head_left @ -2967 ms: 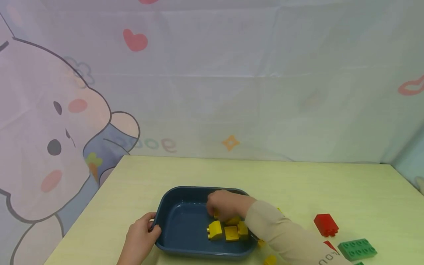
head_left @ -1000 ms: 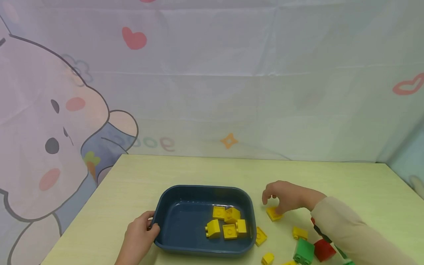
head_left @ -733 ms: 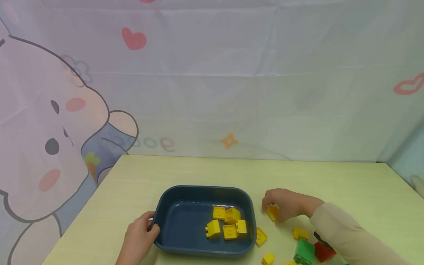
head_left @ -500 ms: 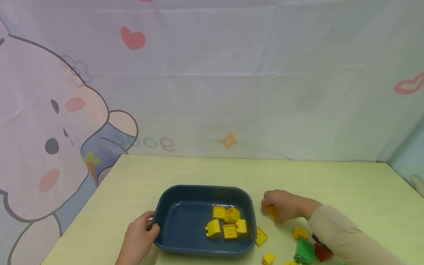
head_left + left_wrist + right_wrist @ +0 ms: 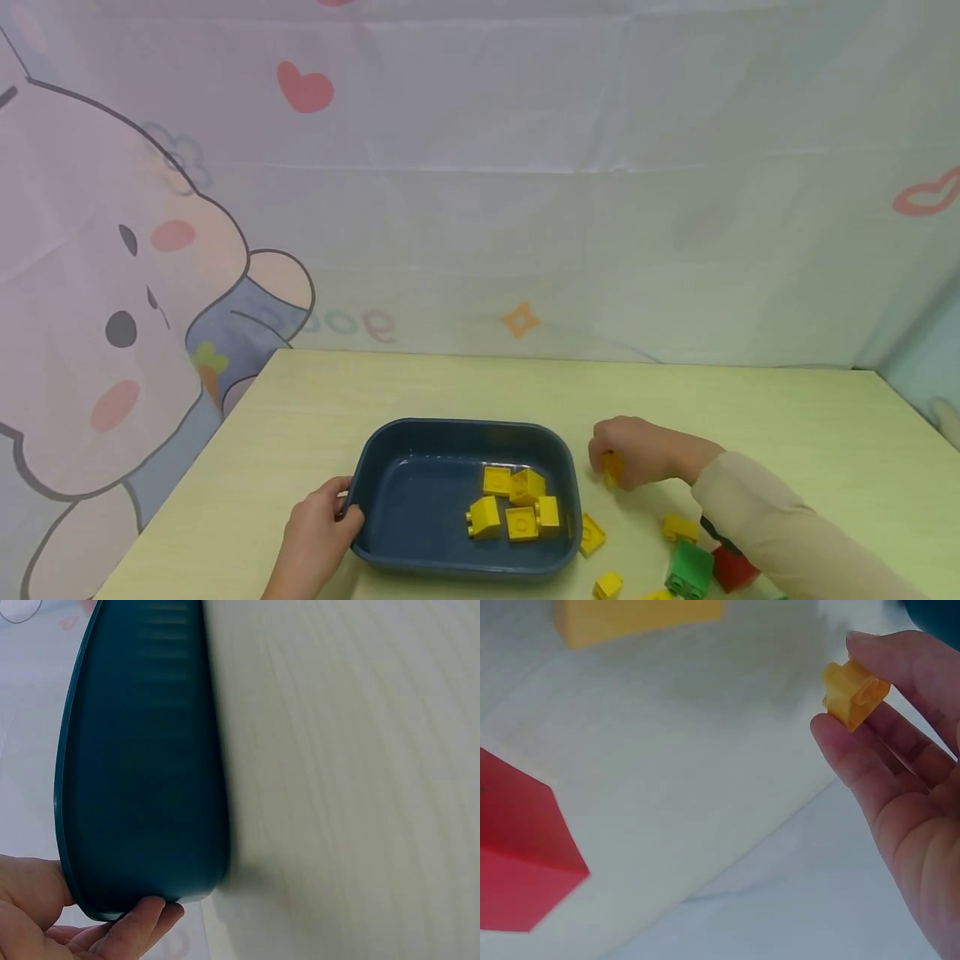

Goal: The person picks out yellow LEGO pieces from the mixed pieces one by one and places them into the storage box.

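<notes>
Head view, lower left of the frame: left hand grips the left rim of the dark blue tray, fingers curled over the edge; the left wrist view confirms it, with fingertips under the tray wall. Tray sits flat on the pale bench. Keep this hold firm so the tray does not slide.

Centre of the frame: five yellow bricks lie clustered in the right half of the tray floor; the left half is bare. Judgement: that bare floor is the easier landing spot, since a brick let go onto the cluster may bounce or tip out.

Just right of the tray, on the bench: a flat yellow brick, close to the tray wall.

Right of centre: right hand is raised a little above the bench, grip closed on a small yellow brick. Right wrist view shows the pinch plainly, thumb and fingertips on opposite faces of the small yellow brick, the piece tilted, studs sideways.

Lower right: loose pieces near the sleeve, namely another yellow brick, a green brick and a red brick.

Advice for the carry: lift clear of the right tray rim, hold the pinch until low over the floor, then open the fingers. Keep the sleeve up off the loose pieces.
</notes>
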The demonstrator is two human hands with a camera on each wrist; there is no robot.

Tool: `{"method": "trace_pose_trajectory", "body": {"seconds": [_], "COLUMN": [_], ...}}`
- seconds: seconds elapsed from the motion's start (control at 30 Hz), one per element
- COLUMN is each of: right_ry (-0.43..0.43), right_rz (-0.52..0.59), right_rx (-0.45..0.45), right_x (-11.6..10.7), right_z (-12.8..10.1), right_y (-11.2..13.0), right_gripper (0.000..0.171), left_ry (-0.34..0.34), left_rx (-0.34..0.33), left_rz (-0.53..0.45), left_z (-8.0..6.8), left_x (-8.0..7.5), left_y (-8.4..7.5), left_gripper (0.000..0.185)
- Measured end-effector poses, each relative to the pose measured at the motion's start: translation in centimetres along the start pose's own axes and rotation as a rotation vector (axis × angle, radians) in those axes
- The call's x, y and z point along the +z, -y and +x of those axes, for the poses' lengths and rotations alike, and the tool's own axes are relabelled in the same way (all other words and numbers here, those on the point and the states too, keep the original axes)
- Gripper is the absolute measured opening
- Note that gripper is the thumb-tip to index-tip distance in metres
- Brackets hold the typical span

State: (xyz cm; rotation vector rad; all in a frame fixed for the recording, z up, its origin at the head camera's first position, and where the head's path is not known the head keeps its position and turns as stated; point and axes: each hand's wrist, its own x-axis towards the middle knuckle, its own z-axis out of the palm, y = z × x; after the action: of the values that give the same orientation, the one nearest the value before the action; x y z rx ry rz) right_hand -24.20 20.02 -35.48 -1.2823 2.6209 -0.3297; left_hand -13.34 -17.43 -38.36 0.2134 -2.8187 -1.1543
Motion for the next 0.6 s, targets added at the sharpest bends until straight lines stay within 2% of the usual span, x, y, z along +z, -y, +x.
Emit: {"method": "trace_pose_trajectory", "body": {"seconds": [0.37, 0.6], "right_ry": [-0.044, -0.03], "right_rz": [-0.08, -0.087], "right_rx": [-0.035, 0.014], "right_x": [-3.0, -4.5], "right_z": [1.1, 1.6], "right_y": [1.2, 2.0], "right_gripper": [0.026, 0.026], "left_ry": [-0.002, 0.004], "left_rx": [-0.001, 0.001], "left_rz": [0.0, 0.005], "left_z": [0.0, 0.1], "left_x": [0.0, 0.0], "left_y": [-0.1, 0.0], "left_gripper": [0.037, 0.037]}}
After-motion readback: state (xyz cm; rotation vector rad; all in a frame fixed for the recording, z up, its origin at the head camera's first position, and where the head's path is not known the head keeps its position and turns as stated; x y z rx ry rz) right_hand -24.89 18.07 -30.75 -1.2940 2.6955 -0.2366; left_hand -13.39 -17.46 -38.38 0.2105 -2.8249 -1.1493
